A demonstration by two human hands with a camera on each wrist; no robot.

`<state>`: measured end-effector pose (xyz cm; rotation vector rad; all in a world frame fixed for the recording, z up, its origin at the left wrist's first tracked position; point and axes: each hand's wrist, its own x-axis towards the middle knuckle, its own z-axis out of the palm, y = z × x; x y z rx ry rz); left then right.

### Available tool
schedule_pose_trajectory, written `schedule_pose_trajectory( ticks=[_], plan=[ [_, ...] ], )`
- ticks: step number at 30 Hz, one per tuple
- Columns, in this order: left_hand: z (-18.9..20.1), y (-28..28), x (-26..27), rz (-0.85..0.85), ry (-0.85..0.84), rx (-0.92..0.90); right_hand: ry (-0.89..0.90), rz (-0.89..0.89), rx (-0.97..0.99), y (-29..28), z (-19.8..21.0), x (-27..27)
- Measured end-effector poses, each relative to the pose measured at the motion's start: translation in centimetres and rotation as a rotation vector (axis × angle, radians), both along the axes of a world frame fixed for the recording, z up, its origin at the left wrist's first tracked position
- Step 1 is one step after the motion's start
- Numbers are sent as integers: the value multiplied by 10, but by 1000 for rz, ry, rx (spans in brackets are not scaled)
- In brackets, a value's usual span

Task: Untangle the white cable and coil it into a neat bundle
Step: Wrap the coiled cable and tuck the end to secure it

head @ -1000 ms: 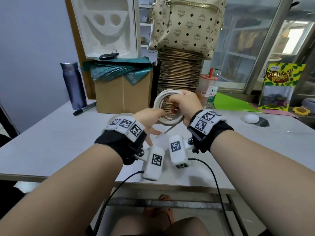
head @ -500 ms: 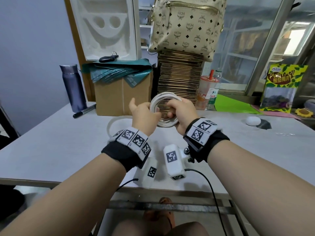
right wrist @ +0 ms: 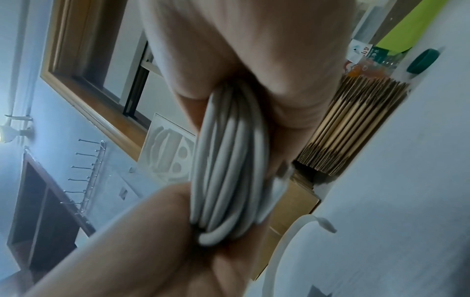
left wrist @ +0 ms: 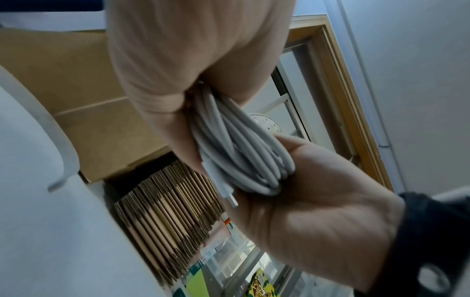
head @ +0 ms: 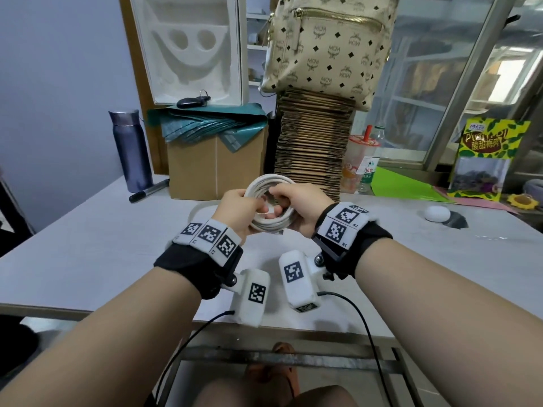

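The white cable (head: 271,221) is wound into a round coil of several turns and held upright above the table (head: 88,254). My left hand (head: 239,208) grips the coil's left side, and my right hand (head: 296,201) grips its right side with fingers through the middle. In the left wrist view the coil (left wrist: 236,148) runs between both hands, and a white plug (left wrist: 223,186) lies against my right hand's palm (left wrist: 318,191). The right wrist view shows the strands (right wrist: 229,170) pinched together. A white loop (head: 199,208) lies on the table behind my left hand; I cannot tell whether it joins the coil.
Behind the hands stand a cardboard box (head: 217,168) and a tall stack of flat cardboard (head: 311,148) with a backpack (head: 332,45) on top. A purple flask (head: 130,151) and black marker (head: 148,190) sit far left. A drink cup (head: 357,163) and a small white case (head: 437,213) sit to the right.
My left hand was open under the coil, then rose and closed on its left side. Both hands have brought the coil slightly lower and nearer.
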<state>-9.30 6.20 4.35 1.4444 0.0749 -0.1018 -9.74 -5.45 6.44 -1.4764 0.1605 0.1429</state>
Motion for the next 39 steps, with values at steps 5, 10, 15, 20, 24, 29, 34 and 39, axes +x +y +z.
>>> schedule_pose_trajectory(
  ticks=[5, 10, 15, 20, 24, 29, 34, 39],
  plan=[
    [-13, 35, 15, 21, 100, 65, 78, 152, -240, -1, -7, 12],
    [-23, 69, 30, 120, 100, 55, 166, 259, -580, 15, -13, 23],
    [-27, 96, 47, 179, 118, -2, 116, 348, -825, 40, -31, 51],
    [-28, 112, 56, 161, 106, 39, 77, 506, -994, 55, -42, 73],
    [-28, 117, 56, 156, 109, 21, 100, 630, -1063, 68, -55, 80],
    [-24, 116, 53, 120, 105, 83, 73, 661, -1065, 88, -68, 81],
    [-21, 113, 47, 112, 89, 67, -87, 515, -1052, 87, -57, 77],
    [-17, 103, 41, 121, 80, 105, -234, 203, -1074, 67, -43, 71]
  ],
)
